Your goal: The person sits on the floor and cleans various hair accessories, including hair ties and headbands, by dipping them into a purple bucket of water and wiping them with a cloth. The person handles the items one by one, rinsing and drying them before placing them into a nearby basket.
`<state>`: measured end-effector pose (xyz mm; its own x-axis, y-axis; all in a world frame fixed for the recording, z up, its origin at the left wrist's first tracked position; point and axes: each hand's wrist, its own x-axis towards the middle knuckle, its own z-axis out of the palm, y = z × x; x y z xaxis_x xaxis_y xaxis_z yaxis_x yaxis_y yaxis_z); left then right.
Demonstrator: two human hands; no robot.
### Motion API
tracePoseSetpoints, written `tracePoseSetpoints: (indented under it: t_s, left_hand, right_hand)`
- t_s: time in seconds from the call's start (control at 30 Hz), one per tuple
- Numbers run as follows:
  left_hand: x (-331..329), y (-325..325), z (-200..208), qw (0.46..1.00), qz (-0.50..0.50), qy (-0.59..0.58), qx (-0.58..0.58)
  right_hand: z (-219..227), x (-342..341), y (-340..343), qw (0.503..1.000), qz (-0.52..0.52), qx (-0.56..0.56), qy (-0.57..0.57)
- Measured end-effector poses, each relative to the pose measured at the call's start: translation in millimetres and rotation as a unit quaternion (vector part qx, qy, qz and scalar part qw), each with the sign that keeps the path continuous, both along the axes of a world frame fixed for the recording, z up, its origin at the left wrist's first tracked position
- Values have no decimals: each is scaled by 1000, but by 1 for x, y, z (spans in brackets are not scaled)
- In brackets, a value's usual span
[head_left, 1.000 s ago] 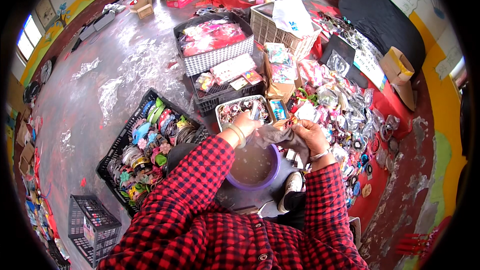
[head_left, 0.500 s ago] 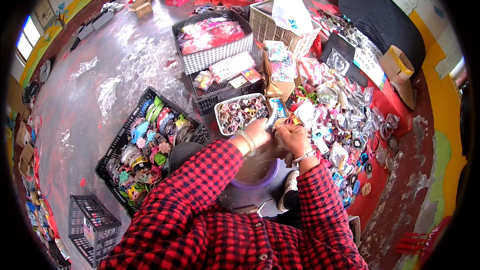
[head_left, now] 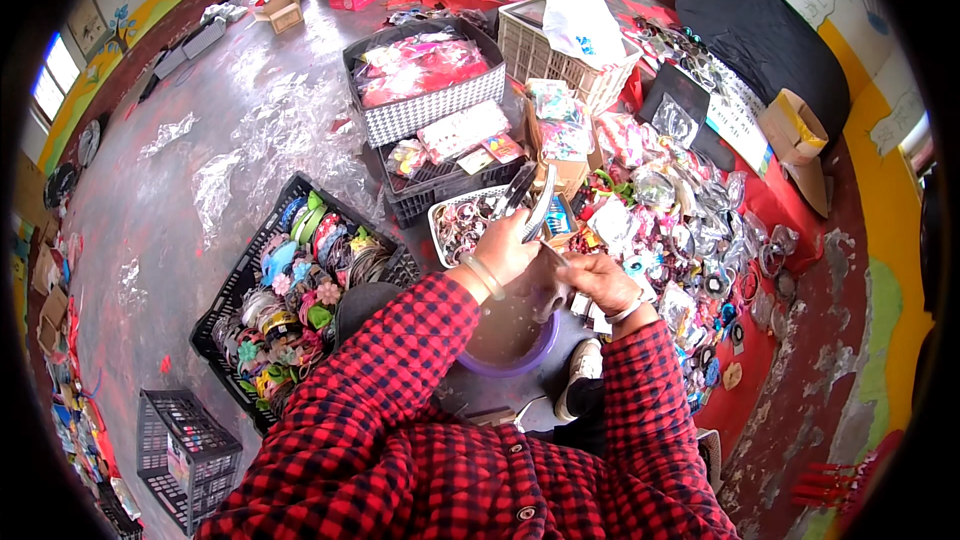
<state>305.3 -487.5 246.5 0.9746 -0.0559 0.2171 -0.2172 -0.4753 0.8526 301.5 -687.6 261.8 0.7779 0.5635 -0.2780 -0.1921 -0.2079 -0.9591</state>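
My left hand (head_left: pixel 508 248) is closed on narrow curved strips (head_left: pixel 541 206), one pale grey and others black, which stick up past the fingers. I cannot make out their exact kind. To its right, my right hand (head_left: pixel 602 283) is closed, its fingertips pinching a limp greyish-brown piece (head_left: pixel 547 290), cloth or plastic, that hangs between the hands. Below them stands a round purple basin (head_left: pixel 520 370) with a brownish-grey inside. Just beyond my left hand, a white tray (head_left: pixel 433 232) holds a jumble of small dark and pink hair accessories.
A black crate (head_left: pixel 222 372) full of headbands and flower pieces stands left. Further off are a houndstooth-sided basket (head_left: pixel 430 118) and a beige crate (head_left: pixel 572 77). Packaged accessories (head_left: pixel 690 230) are heaped on the right. A shoe (head_left: pixel 586 360) shows beside the basin.
The black and grey strips now stand up above my left hand, which has turned and moved slightly left. My right hand has moved right and down, and the limp piece shows more.
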Motion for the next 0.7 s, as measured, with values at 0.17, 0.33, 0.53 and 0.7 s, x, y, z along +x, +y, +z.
tracePoseSetpoints:
  t_s: [0.17,0.33,0.53,0.7]
  left_hand:
    - [-8,6,22,995,-33,-82,-55]
    - [-12,3,24,982,-105,-136,74]
    - [-14,0,17,953,-168,-209,139]
    - [-9,1,18,956,-136,-222,139]
  right_hand:
    - [-28,3,6,933,-119,277,198]
    - [-91,-11,39,891,66,300,335]
    - [-73,-2,48,981,53,-74,-171]
    - [-87,4,36,916,-173,260,253]
